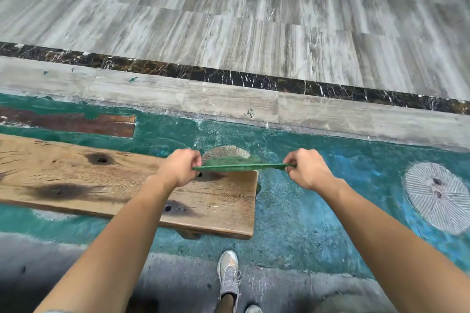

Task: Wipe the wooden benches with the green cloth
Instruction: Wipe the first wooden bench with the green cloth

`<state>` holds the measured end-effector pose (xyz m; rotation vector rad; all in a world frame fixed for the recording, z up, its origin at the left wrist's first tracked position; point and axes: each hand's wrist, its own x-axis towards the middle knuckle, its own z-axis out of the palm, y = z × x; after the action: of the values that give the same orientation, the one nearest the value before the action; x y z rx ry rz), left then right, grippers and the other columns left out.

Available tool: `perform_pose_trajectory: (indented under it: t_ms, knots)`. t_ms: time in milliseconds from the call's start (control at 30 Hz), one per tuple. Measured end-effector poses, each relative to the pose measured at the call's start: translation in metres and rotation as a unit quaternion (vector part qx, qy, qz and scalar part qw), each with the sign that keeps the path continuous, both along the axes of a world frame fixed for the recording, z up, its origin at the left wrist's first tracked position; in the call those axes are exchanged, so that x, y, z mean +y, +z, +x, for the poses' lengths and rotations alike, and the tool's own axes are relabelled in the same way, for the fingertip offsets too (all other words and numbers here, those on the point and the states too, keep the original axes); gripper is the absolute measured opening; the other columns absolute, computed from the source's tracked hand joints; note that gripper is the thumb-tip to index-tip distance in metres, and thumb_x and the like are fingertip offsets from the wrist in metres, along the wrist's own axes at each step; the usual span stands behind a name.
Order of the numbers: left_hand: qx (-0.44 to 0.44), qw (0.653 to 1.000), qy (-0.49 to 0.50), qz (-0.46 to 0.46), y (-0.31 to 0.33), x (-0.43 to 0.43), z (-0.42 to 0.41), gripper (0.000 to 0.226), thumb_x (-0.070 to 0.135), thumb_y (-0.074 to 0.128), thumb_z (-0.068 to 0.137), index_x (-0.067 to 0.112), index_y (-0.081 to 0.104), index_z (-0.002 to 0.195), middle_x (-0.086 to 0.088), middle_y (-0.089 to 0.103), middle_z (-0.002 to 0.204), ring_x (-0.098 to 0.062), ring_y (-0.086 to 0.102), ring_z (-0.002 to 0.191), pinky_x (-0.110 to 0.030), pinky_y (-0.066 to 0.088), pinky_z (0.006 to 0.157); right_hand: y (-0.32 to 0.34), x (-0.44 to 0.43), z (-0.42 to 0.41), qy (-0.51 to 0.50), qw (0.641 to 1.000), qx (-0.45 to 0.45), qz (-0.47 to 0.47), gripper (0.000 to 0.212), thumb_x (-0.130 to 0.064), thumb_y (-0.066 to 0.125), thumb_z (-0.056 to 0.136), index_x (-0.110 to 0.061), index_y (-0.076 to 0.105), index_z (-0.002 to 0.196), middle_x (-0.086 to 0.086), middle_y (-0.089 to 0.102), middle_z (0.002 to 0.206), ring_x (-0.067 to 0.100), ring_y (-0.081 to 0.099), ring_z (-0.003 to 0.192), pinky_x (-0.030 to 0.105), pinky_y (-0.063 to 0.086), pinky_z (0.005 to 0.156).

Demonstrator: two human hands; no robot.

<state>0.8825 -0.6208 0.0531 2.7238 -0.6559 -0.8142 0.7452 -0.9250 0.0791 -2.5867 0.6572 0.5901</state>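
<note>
View from a person's head, looking down past two bare forearms at a low wooden counter [101,180], a bench made from one thick, knotted plank with dark burn-like patches. The green cloth [241,164] is not on the wood: it hangs in the air just above the counter's far right corner, pulled taut into a narrow band between both hands. The left hand [178,169] is above the counter's right end, its fingers [197,160] curled and pinching the cloth's left end. The right hand [309,169] is just past the counter's right edge, its fingers [290,160] curled tight on the cloth's other end. Under and around the counter lies a rough floor [318,211] painted blue-green. One round ribbed stone disc [437,197] is set into it well to the right of the counter, and another [226,151] shows partly beyond the counter's far corner, behind the cloth. A grey shoe [229,272] stands on the near side of the counter. As for progress, the plank looks dry and shows no wipe marks, so wiping here seems not yet started, or paused between passes. The cloth has to come down flat on the wood first. Only this one counter is in view, so any others cannot be judged.
</note>
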Motion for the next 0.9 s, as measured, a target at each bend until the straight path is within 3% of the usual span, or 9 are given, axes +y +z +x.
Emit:
perform_pose_trajectory:
  t_ms: [167,300,333,400,433,567,667,767,900]
  knots:
    - [0.029,0.995,-0.028,0.088,-0.072,0.012,-0.037,0.025,0.004,0.06,0.088,0.029,0.057,0.09,0.0,0.069,0.103,-0.026,0.066,0.102,-0.033,0.054,0.084,-0.078,0.019,-0.036,0.018,0.998,0.058,0.031,0.025,-0.017,0.066,0.095,-0.024,0.08,0.114,0.01,0.08,0.111,0.033,0.071,0.112,0.037,0.056,0.099]
    - [0.065,0.983,-0.036,0.167,-0.132,0.027,-0.076,0.027,0.014,0.058,0.092,0.025,0.066,0.115,-0.005,0.067,0.126,-0.03,0.064,0.118,-0.035,0.05,0.091,-0.149,0.049,-0.072,0.042,0.991,0.108,0.06,0.027,-0.017,0.062,0.096,-0.025,0.08,0.114,0.008,0.079,0.113,0.031,0.071,0.113,0.033,0.055,0.099]
    - [0.087,0.976,-0.029,0.199,-0.176,0.037,-0.097,0.03,0.016,0.057,0.093,0.022,0.066,0.121,-0.006,0.065,0.131,-0.03,0.063,0.121,-0.037,0.051,0.096,-0.2,0.064,-0.087,0.052,0.986,0.138,0.081,0.027,-0.015,0.06,0.096,-0.025,0.08,0.112,0.008,0.079,0.112,0.03,0.072,0.112,0.032,0.055,0.099]
    - [0.113,0.965,-0.018,0.236,-0.198,0.044,-0.113,0.036,0.019,0.054,0.096,0.02,0.063,0.13,-0.007,0.061,0.138,-0.03,0.061,0.128,-0.04,0.049,0.103,-0.223,0.08,-0.101,0.074,0.976,0.175,0.107,0.025,-0.013,0.057,0.095,-0.025,0.079,0.101,0.006,0.078,0.104,0.028,0.074,0.105,0.03,0.058,0.093]
    - [0.146,0.956,-0.019,0.255,-0.239,0.054,-0.139,0.036,0.02,0.053,0.097,0.019,0.062,0.132,-0.007,0.06,0.14,-0.03,0.06,0.13,-0.041,0.049,0.104,-0.269,0.098,-0.126,0.093,0.965,0.213,0.125,0.024,-0.014,0.056,0.095,-0.024,0.078,0.1,0.005,0.076,0.103,0.027,0.073,0.105,0.028,0.057,0.091]
    - [0.203,0.951,0.019,0.231,-0.285,0.056,-0.184,0.033,0.025,0.05,0.1,0.021,0.064,0.13,-0.009,0.062,0.138,-0.032,0.061,0.127,-0.041,0.051,0.099,-0.323,0.133,-0.175,0.136,0.939,0.271,0.163,0.021,-0.019,0.05,0.096,-0.022,0.07,0.093,0.005,0.073,0.116,0.023,0.066,0.105,0.024,0.049,0.09]
    - [0.188,0.965,0.077,0.165,-0.302,0.042,-0.198,0.027,0.03,0.05,0.102,0.021,0.063,0.124,-0.01,0.064,0.127,-0.034,0.064,0.116,-0.041,0.052,0.091,-0.335,0.133,-0.175,0.133,0.936,0.279,0.168,0.022,-0.02,0.055,0.099,-0.023,0.073,0.111,0.001,0.072,0.116,0.018,0.065,0.101,0.023,0.05,0.095]
    - [0.185,0.967,0.153,0.087,-0.315,0.018,-0.206,0.029,0.034,0.049,0.104,0.021,0.062,0.128,-0.009,0.064,0.124,-0.034,0.067,0.108,-0.043,0.055,0.088,-0.345,0.116,-0.149,0.128,0.94,0.286,0.133,0.022,-0.014,0.059,0.101,-0.025,0.074,0.112,-0.003,0.075,0.111,0.017,0.07,0.1,0.034,0.057,0.1]
    - [0.178,0.956,0.231,0.025,-0.326,-0.007,-0.204,0.031,0.032,0.046,0.105,0.025,0.059,0.132,-0.004,0.058,0.132,-0.03,0.066,0.112,-0.043,0.054,0.086,-0.347,0.1,-0.097,0.149,0.956,0.242,0.076,0.025,-0.029,0.051,0.106,-0.023,0.067,0.124,0.004,0.072,0.116,0.026,0.068,0.108,0.039,0.054,0.097]
